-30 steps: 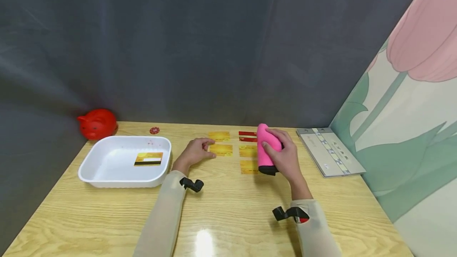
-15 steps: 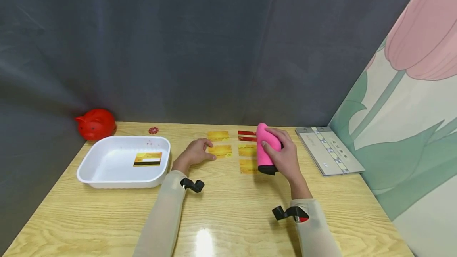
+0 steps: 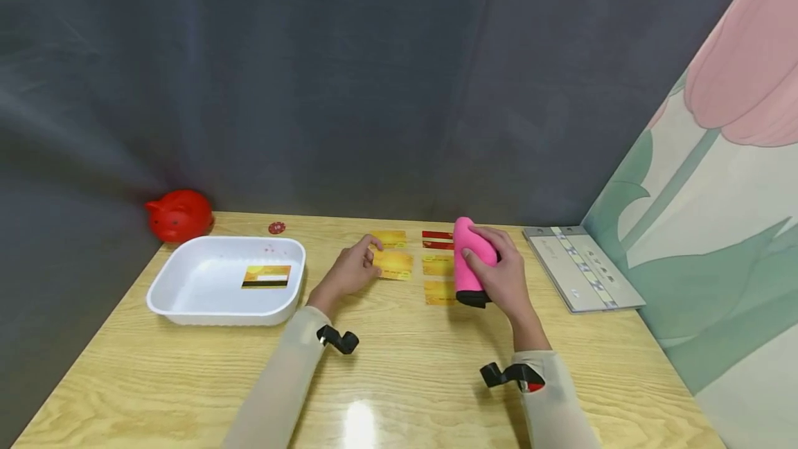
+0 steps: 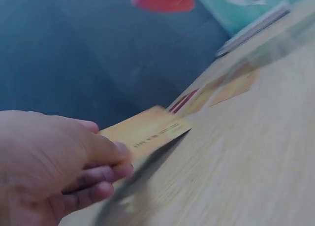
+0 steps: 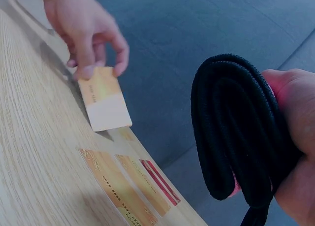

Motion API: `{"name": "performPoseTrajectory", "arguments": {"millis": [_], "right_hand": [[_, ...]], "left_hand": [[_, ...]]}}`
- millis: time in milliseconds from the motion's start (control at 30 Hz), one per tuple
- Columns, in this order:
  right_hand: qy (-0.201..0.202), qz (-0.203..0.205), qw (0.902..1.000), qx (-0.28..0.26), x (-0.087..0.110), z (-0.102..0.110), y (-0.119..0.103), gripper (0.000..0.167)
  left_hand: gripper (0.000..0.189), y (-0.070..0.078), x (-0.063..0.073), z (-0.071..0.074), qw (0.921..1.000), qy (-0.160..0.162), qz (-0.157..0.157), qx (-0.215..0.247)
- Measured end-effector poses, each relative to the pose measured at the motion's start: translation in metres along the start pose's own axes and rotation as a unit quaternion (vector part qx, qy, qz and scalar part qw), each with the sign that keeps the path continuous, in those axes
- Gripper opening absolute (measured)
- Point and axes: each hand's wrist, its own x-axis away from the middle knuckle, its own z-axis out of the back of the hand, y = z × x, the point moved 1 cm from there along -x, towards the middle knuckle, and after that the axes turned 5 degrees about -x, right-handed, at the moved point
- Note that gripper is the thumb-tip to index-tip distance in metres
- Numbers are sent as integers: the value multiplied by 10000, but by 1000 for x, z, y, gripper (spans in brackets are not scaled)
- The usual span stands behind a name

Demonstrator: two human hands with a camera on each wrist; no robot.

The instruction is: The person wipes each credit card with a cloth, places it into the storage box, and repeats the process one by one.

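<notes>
My left hand (image 3: 349, 270) pinches a yellow bank-style card (image 3: 394, 265) between thumb and fingers. In the left wrist view the card (image 4: 147, 130) is tilted up, with a shadow beneath it. Behind it another yellow card (image 3: 393, 235) lies flat. My right hand (image 3: 506, 279) grips a rolled-up pink fabric piece (image 3: 469, 258) above the table; its black edge (image 5: 231, 127) shows as folded layers in the right wrist view. Left of the roll lie a red card (image 3: 438, 240), a yellow card (image 3: 438, 265) and a nearer yellow card (image 3: 439, 292), partly covered by the roll.
A white tray (image 3: 206, 318) on the left holds one yellow card (image 3: 266, 277). A red piggy bank (image 3: 181, 217) and a red poker chip (image 3: 277, 227) stand behind it. A grey notebook (image 3: 582, 269) lies at the right. A dark curtain (image 3: 374, 89) hangs behind the table.
The left fingers have closed on the front yellow card in the left column and its near edge has come up. The right hand still holds the pink roll in place. The head view shifted slightly.
</notes>
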Motion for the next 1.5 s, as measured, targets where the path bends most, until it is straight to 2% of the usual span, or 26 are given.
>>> {"name": "performPoseTrajectory", "arguments": {"millis": [133, 333, 433, 567, 767, 933, 1067, 1500], "right_hand": [[31, 35, 10000, -3, 0, 0, -2, 46], [38, 97, 9999, 137, 1, 0, -6, 46], [45, 142, 9998, 166, 1, 0, -8, 46], [24, 247, 9996, 156, 3, 0, -13, 46], [15, 453, 9990, -13, 6, -4, -23, 44], [-28, 613, 9978, -250, 9, -11, -30, 44], [-84, 825, 9963, -217, 12, -19, -33, 45], [-290, 1901, 9812, -151, 21, -52, -35, 47]], "left_hand": [[33, 18, 10, 6, 9982, 330, -76, 500], [25, 38, 31, 25, 9875, 1051, -18, 1175], [24, 42, 39, 33, 9844, 1273, -22, 1217], [28, 44, 48, 42, 9836, 1376, -124, 1158], [30, 46, 53, 51, 9764, 1648, -334, 1353], [32, 48, 54, 53, 9727, 1700, -404, 1525], [33, 47, 54, 50, 9722, 1693, -367, 1574], [35, 60, 58, 34, 9735, 1658, -516, 1490]]}}
